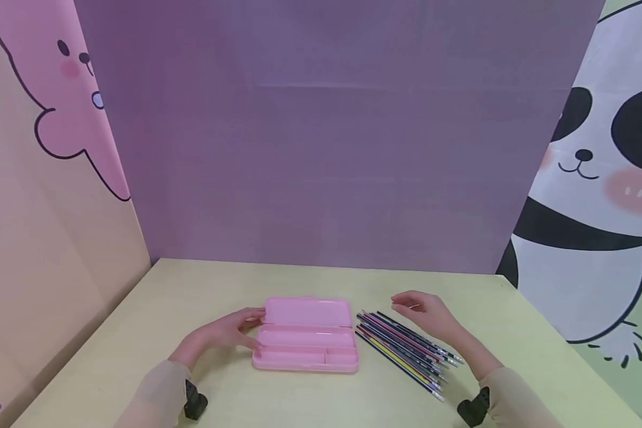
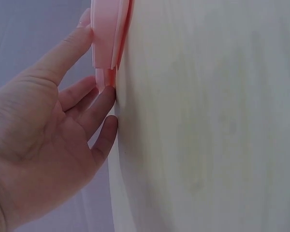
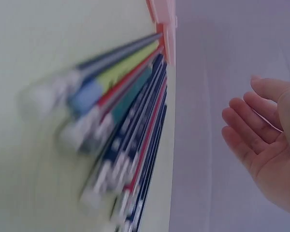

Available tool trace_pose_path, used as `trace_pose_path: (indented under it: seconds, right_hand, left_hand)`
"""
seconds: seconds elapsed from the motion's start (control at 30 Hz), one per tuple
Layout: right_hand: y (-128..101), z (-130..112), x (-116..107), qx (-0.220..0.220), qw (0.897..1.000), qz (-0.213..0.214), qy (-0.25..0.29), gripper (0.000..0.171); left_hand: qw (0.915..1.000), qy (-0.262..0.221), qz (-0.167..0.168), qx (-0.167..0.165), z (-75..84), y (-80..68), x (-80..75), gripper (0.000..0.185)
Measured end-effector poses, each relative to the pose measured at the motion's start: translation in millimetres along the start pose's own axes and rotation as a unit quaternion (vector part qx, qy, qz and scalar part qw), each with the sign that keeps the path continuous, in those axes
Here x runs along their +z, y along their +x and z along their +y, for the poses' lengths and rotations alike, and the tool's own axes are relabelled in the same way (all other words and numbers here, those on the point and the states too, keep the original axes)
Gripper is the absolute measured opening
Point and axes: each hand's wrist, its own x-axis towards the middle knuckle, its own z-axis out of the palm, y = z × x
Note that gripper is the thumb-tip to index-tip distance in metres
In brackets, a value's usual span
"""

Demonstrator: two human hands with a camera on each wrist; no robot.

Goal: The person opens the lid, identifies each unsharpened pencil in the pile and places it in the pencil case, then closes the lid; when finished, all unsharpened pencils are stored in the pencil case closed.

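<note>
A pink pencil case (image 1: pixel 336 337) lies with its lid (image 1: pixel 307 311) folded back, its compartments bare. My left hand (image 1: pixel 227 331) rests at the case's left end, with the thumb on the tray's edge and the fingers by the hinge and lid. In the left wrist view, the fingers (image 2: pixel 99 113) reach loosely along the end of the case. Several pencils (image 1: pixel 401 351), mostly dark with a few red and yellow, lie in a slanted bundle to the right of the case. Above their far end my right hand (image 1: pixel 425 312) is raised, fingers loosely bent and holding nothing.
The pale table (image 1: pixel 235 392) runs back to a purple backdrop (image 1: pixel 326 148). A pink cartoon figure (image 1: pixel 48 77) decorates the left wall, and a panda picture (image 1: pixel 578 285) is at the right. A dark wrist camera (image 1: pixel 195 401) sits on the left sleeve, another (image 1: pixel 473 408) on the right.
</note>
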Motion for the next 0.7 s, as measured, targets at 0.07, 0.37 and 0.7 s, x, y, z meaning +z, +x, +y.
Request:
trace_pose_path:
  seconds: [0.07, 0.37, 0.7]
  right_hand:
    - [-3.5, 6.0, -4.2, 0.004, 1.0, 0.003, -0.004, 0.03]
    - [-18.8, 27.1, -17.0, 0.017, 0.999, -0.002, -0.033, 0.027]
    - [-29.7, 37.1, -24.6, 0.054, 0.997, -0.022, -0.043, 0.03]
  left_hand:
    - [1.0, -0.003, -0.003, 0.0, -1.5, 0.3, -1.9, 0.083]
    - [0.9999, 0.007, -0.006, -0.009, -5.2, -0.6, -1.7, 0.084]
    - [1.0, -0.001, -0.004, 0.004, -2.8, -0.5, -2.2, 0.084]
